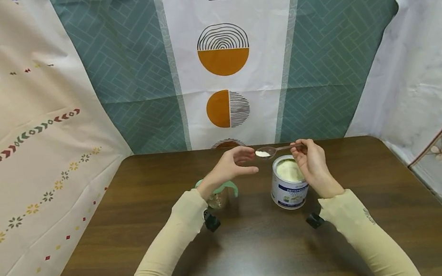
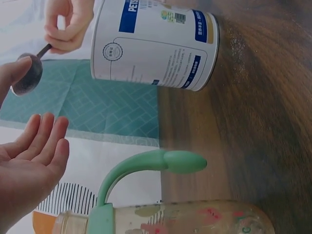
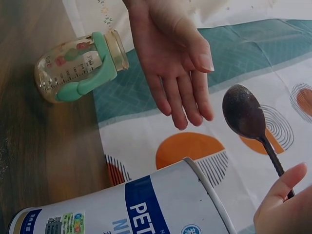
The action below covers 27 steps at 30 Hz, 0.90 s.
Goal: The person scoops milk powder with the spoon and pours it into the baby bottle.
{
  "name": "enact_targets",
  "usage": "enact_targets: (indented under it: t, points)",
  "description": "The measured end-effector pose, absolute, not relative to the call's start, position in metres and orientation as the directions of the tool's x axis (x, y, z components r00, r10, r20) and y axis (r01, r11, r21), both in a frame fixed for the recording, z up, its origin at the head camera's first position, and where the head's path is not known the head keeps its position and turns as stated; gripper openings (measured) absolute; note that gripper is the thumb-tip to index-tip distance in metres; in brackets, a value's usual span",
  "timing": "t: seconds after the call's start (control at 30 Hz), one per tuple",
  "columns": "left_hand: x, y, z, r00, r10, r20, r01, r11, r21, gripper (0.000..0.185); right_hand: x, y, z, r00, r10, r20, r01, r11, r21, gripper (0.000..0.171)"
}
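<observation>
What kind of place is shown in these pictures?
Probably a staged recording corner, not a real kitchen: patterned cloths hang as walls around a dark wooden table. On it stand an open powder tin and a baby bottle.

dark brown spoon (image 1: 276, 150) carrying white powder, just off the left hand (image 1: 231, 165) fingertips. tin (image 1: 289, 189) white with blue bands, below the right hand (image 1: 314, 166) fingers. bottle (image 3: 78, 66) clear, mint-green handles. table (image 1: 92, 255) dark brown woodgrain. sleeves beige.
</observation>
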<state>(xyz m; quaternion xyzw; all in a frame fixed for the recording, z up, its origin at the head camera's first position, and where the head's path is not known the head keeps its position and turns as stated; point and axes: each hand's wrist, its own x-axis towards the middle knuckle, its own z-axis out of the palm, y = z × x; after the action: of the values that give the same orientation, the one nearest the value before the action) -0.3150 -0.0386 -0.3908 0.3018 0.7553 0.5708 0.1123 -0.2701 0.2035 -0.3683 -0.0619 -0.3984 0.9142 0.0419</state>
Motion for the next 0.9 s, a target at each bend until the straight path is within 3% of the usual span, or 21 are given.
enact_targets:
  t: [0.33,0.9]
  points:
    - [-0.315,-0.046,-0.389,-0.795,0.594,0.125,0.285,0.184,0.941,0.056,-0.271,0.198,-0.370,-0.993,0.102,-0.062,-0.022,-0.666,-0.746,0.033]
    - [-0.320,-0.058,-0.392,-0.788,0.589,0.182,0.338,0.166,0.926,0.048,-0.273,0.185,-0.371,-0.995,0.076,-0.067,-0.002,-0.673,-0.740,0.035]
